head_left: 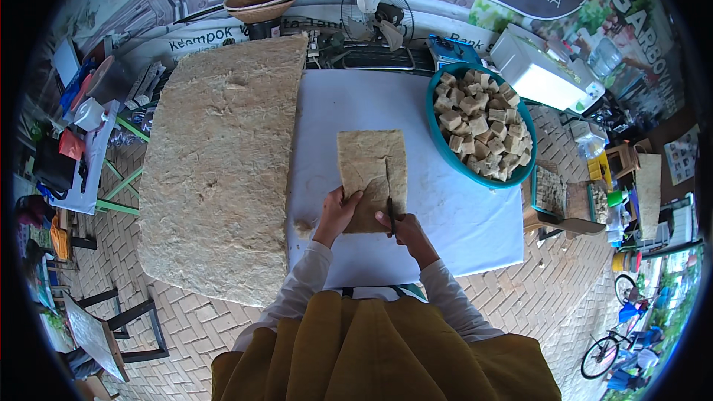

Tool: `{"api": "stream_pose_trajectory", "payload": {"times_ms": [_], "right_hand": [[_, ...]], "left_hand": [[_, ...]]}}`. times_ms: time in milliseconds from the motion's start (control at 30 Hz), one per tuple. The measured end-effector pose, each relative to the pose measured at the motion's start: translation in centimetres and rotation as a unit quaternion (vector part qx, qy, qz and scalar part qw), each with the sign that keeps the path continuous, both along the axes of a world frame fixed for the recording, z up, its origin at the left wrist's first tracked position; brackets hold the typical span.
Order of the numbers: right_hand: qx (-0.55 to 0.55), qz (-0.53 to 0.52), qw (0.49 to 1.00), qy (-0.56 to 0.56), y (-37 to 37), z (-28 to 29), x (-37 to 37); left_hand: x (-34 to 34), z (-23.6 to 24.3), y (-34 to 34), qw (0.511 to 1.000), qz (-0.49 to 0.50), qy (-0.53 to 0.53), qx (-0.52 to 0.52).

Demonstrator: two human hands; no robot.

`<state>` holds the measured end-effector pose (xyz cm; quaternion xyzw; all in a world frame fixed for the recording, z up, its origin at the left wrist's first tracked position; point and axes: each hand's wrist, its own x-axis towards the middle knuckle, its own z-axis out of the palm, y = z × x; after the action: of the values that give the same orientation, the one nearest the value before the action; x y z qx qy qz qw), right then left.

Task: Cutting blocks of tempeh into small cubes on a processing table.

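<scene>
In front of me, a rectangular piece of rockwool, tan and fibrous, lies on the white-covered table. My left hand holds it at its lower left edge, the thumb pressed on top. A dark, narrow knife is gripped in my right hand over the lower right part of the piece. Its tip points away from me, in line with a dark cut that runs up the piece. The fingers under the handle are partly hidden.
A large rockwool slab covers the left side and overhangs the front. At the far right stands a teal basin heaped with rockwool cubes. Behind are a fan, woven baskets and a white box.
</scene>
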<state>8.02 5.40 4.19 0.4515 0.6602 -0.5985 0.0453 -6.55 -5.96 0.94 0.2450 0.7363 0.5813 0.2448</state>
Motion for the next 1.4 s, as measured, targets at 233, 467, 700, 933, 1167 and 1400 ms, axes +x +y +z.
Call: {"api": "stream_pose_trajectory", "payload": {"times_ms": [233, 467, 700, 933, 1167, 1400], "right_hand": [[-0.044, 0.009, 0.998, 0.052, -0.1, 3.1, -0.3], [-0.021, 0.032, 0.999, 0.008, 0.9, 1.7, -0.3], [-0.009, 0.007, 0.999, 0.038, 0.5, 0.6, -0.3], [-0.038, 0.038, 0.998, 0.037, 1.5, 2.0, -1.1], [0.040, 0.008, 0.999, -0.002, 0.9, 1.2, -1.2], [-0.017, 0.028, 0.998, 0.054, 0.8, 2.8, -1.4]], "left_hand": [[0.4, 0.8, -0.4, 0.998, -0.031, -0.047, -0.030], [0.2, 0.6, -0.4, 0.997, -0.032, -0.075, 0.003], [0.0, -0.2, -0.4, 0.998, -0.027, -0.056, 0.031], [0.6, 0.8, -0.8, 0.998, -0.021, -0.051, 0.009], [0.3, 0.3, -0.5, 0.999, -0.013, -0.030, 0.031], [0.6, 0.8, -1.0, 0.999, -0.028, -0.037, 0.005]]}}
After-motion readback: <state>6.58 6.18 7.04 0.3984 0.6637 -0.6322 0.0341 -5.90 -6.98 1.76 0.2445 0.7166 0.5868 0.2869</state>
